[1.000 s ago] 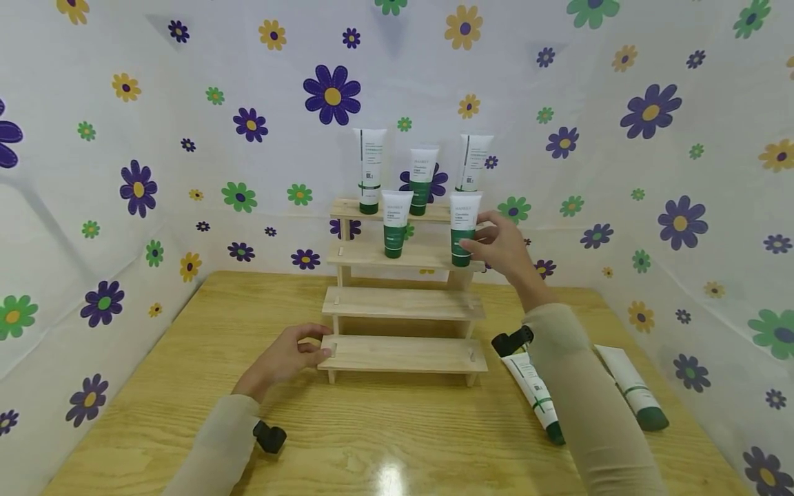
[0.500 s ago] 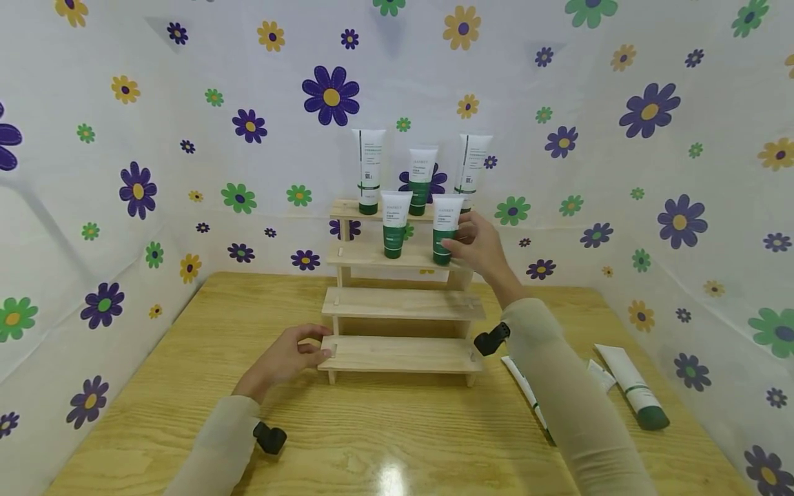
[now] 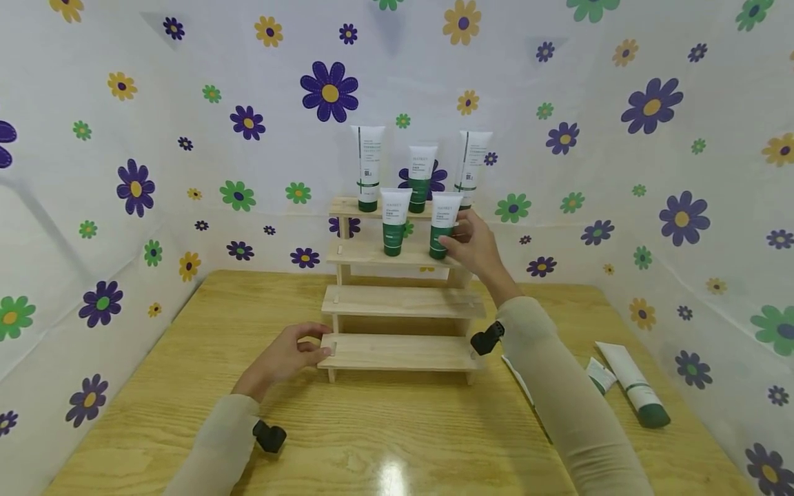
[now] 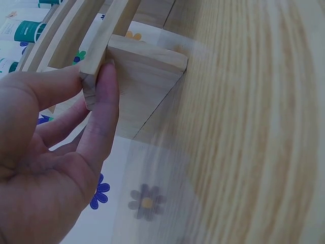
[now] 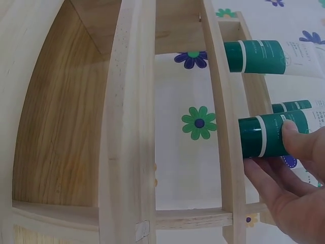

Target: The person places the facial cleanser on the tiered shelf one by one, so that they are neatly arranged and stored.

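Note:
A small white and green tube (image 3: 444, 220) stands upright on the second shelf from the top of a wooden tiered stand (image 3: 397, 300). My right hand (image 3: 476, 246) pinches it between thumb and fingers, from the right side; in the right wrist view the tube's green cap end (image 5: 264, 136) meets the shelf. Left of it on the same shelf stands another small tube (image 3: 394, 222). My left hand (image 3: 285, 359) grips the left end of the lowest shelf, with thumb and finger on either face of the board (image 4: 96, 71).
On the top shelf stand two tall tubes, a left one (image 3: 369, 165) and a right one (image 3: 473, 165), with a smaller tube (image 3: 422, 176) between. More tubes lie on the table at right, including a large one (image 3: 634, 386). Flowered cloth (image 3: 397, 69) encloses the table.
My right hand has carried the small tube leftward along the second shelf, away from its right end, and slightly back. My left hand keeps its grip on the stand.

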`<act>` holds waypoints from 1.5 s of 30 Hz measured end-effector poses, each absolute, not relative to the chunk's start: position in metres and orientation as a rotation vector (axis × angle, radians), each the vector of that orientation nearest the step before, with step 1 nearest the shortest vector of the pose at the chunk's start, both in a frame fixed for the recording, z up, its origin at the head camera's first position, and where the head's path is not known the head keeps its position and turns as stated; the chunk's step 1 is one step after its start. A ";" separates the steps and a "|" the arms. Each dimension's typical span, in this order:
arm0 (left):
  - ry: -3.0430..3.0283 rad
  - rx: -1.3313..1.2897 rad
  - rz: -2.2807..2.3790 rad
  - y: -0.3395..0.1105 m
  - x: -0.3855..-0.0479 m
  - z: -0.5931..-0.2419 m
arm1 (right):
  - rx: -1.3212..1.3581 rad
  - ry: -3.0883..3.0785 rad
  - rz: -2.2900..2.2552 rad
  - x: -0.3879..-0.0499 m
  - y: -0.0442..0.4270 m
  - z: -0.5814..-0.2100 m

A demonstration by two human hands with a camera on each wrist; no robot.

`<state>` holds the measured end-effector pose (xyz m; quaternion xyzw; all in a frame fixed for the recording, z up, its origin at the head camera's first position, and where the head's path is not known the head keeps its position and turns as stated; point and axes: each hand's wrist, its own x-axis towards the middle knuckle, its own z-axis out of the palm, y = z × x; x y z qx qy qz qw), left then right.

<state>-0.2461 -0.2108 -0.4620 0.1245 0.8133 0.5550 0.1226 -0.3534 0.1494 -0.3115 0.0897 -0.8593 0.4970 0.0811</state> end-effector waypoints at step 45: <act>2.357 0.354 1.634 -0.211 -0.247 -0.462 | 0.391 -2.848 1.152 -0.312 0.229 -0.296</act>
